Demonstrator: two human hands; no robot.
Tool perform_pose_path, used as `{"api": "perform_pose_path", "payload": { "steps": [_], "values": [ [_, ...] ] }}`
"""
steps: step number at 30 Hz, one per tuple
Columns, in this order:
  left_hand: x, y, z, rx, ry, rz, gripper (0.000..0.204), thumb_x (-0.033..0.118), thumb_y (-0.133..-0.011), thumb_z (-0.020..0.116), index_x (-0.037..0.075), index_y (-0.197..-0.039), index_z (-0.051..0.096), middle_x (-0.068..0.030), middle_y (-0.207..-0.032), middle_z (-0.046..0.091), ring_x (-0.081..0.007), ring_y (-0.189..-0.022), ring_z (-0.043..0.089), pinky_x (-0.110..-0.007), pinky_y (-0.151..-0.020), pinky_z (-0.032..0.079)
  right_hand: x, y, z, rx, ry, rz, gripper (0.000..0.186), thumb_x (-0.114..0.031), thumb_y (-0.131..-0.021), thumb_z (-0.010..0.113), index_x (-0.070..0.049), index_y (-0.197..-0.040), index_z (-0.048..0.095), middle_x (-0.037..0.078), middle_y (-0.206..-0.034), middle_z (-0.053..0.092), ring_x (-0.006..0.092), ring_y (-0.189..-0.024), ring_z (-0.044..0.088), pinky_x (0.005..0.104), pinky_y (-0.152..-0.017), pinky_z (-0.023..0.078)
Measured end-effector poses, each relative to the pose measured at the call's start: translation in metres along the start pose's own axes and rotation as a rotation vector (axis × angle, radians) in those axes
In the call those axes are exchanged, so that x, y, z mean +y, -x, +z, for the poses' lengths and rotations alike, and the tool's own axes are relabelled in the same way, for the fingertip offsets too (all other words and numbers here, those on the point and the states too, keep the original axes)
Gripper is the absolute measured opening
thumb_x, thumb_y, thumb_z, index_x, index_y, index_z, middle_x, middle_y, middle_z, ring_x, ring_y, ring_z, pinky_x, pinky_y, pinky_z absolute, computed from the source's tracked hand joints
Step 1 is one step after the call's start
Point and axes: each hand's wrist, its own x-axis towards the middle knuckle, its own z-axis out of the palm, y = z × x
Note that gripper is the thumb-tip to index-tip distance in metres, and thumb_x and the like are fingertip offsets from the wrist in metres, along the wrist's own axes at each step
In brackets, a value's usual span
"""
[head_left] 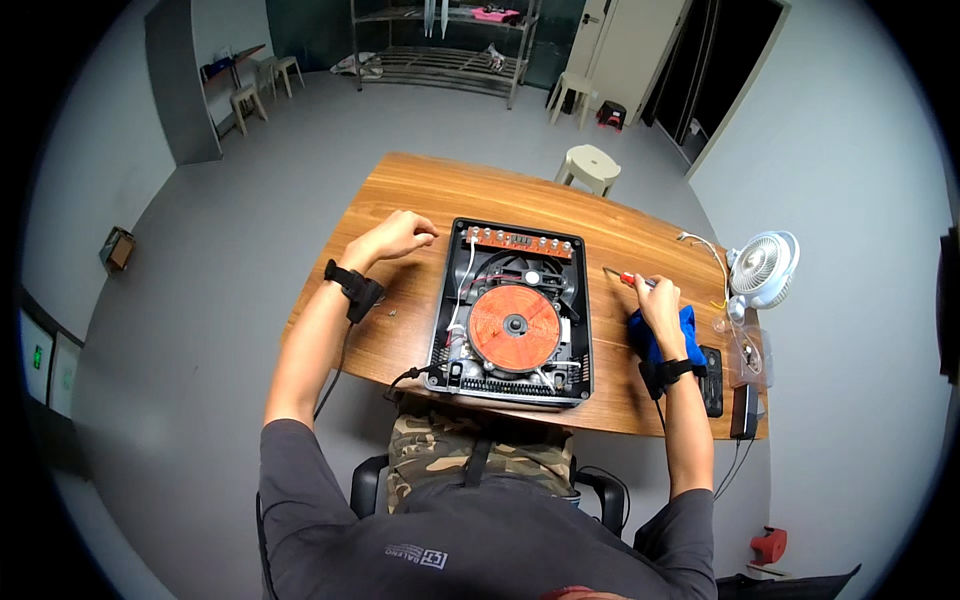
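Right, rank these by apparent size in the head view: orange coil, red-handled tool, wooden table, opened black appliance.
Largest to smallest:
Wooden table
Opened black appliance
Orange coil
Red-handled tool, partly hidden by the right hand

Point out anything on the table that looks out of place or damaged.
Nothing looks spilled or plainly damaged. The black appliance stands out: it has no cover, leaving its round orange coil and wires exposed. Small bits lie loose to its left, too small to identify.

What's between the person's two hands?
In the head view: the open black box, plus the red tool poking out of the right hand.
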Motion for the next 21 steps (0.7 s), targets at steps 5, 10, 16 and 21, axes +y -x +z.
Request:
{"api": "perform_pose_path", "payload": {
  "steps": [5, 10, 16, 21],
  "values": [
    [-0.006, 0.032, -0.002, -0.121, 0.060, -0.136, 0.031, 0.018, -0.100, 0.061, -0.005, -0.117, 0.071, -0.0146, -0.101, 0.077, -0.0220, -0.092, 0.075, -0.036, -0.086, 0.058, -0.022, 0.020, -0.010, -0.129, -0.059, 0.112, 0.044, -0.034, -0.091, 0.073, 0.009, -0.098, 0.073, 0.032, -0.081, 0.070, 0.0443, -0.084, 0.073, 0.0490, -0.074, 0.057],
    [0.011, 0.053, 0.017, -0.069, 0.122, -0.195, 0.028, 0.021, -0.098, 0.063, -0.004, -0.108, 0.073, -0.0147, -0.088, 0.076, -0.0230, -0.080, 0.075, -0.037, -0.077, 0.058, 0.013, 0.032, 0.019, -0.125, 0.040, 0.041, 0.046, -0.039, -0.089, 0.072, 0.006, -0.093, 0.071, 0.030, -0.080, 0.071, 0.0445, -0.082, 0.072, 0.0517, -0.071, 0.057],
    [0.040, 0.078, 0.047, 0.045, 0.105, -0.202, 0.027, 0.024, -0.094, 0.067, -0.002, -0.093, 0.074, -0.0176, -0.078, 0.074, -0.0316, -0.076, 0.074, -0.041, -0.073, 0.057, 0.007, 0.042, 0.027, -0.207, 0.270, -0.080, 0.041, -0.035, -0.084, 0.073, 0.005, -0.096, 0.069, 0.030, -0.083, 0.070, 0.0480, -0.081, 0.070, 0.0543, -0.077, 0.057],
    [0.073, 0.110, 0.065, 0.094, 0.008, -0.185, 0.026, 0.024, -0.092, 0.071, -0.002, -0.089, 0.070, -0.0183, -0.081, 0.074, -0.0349, -0.076, 0.073, -0.042, -0.070, 0.056, 0.000, 0.047, 0.029, -0.283, 0.359, -0.108, 0.039, -0.036, -0.086, 0.070, 0.001, -0.098, 0.068, 0.030, -0.085, 0.071, 0.0468, -0.080, 0.070, 0.0544, -0.074, 0.057]
  ]
}}
